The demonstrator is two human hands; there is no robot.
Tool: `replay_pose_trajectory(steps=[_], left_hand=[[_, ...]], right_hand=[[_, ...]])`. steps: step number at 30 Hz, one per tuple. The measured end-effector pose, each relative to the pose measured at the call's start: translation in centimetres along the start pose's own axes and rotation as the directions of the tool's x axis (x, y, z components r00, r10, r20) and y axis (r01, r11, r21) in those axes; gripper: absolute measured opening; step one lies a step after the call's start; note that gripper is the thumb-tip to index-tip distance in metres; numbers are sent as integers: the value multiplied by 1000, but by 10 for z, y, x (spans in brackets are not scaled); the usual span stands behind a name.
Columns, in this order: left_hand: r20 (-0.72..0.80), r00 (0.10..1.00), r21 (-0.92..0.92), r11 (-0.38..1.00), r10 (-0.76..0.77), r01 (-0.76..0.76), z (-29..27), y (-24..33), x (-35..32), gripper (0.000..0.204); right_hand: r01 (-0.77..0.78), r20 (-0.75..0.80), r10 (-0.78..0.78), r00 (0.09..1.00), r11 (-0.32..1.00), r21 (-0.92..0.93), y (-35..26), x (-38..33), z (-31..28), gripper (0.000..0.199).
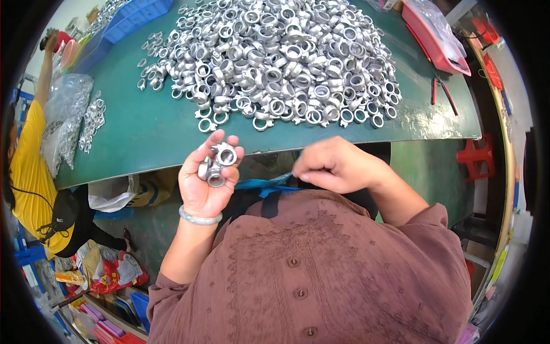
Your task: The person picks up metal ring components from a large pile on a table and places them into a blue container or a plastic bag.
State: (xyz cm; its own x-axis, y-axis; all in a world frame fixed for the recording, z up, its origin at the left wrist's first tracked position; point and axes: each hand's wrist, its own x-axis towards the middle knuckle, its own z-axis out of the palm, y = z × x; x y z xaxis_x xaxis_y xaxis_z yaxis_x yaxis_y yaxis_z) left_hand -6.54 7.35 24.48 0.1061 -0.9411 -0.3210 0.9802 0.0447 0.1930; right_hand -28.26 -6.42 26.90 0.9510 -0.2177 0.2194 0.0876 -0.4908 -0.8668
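The left hand [200, 192] is turned palm up by the near edge of the green bench [134, 135], its fingers and thumb curled around a few silver metal rings [227, 155]. The right hand [338, 166] hangs in front of the brown shirt [344, 258], well apart from the left, its fingers bent inward; blur and angle hide their tips, so I cannot tell whether they hold anything. Beyond both hands, a big pile of similar rings [281, 63] covers the middle of the bench. To its right lie red-handled pliers [444, 96] near a pink tray [438, 43]; to its left, a clear plastic bag [67, 103].
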Motion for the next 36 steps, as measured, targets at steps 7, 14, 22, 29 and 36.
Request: replay_pose_trajectory(steps=[7, 14, 22, 29, 36], left_hand=[[-110, 985, 276, 956, 136, -101, -14, 15, -29, 21], [-193, 950, 429, 892, 247, -145, -21, 32, -56, 21], [-244, 958, 378, 924, 154, -52, -14, 40, -35, 18], [-258, 956, 457, 889, 141, -8, 22, 58, -18, 18], [-355, 930, 464, 882, 97, 85, 47, 58, -16, 16]], right_hand=[[-400, 216, 518, 827, 814, -421, 56, -61, 11, 19], [-534, 443, 804, 397, 595, -601, 162, -51, 61, 54], [-527, 706, 649, 285, 721, -450, 207, -55, 121, 71], [-665, 770, 582, 262, 687, -292, 217, -63, 130, 82], [-715, 779, 578, 244, 650, -259, 239, -94, 223, 79]])
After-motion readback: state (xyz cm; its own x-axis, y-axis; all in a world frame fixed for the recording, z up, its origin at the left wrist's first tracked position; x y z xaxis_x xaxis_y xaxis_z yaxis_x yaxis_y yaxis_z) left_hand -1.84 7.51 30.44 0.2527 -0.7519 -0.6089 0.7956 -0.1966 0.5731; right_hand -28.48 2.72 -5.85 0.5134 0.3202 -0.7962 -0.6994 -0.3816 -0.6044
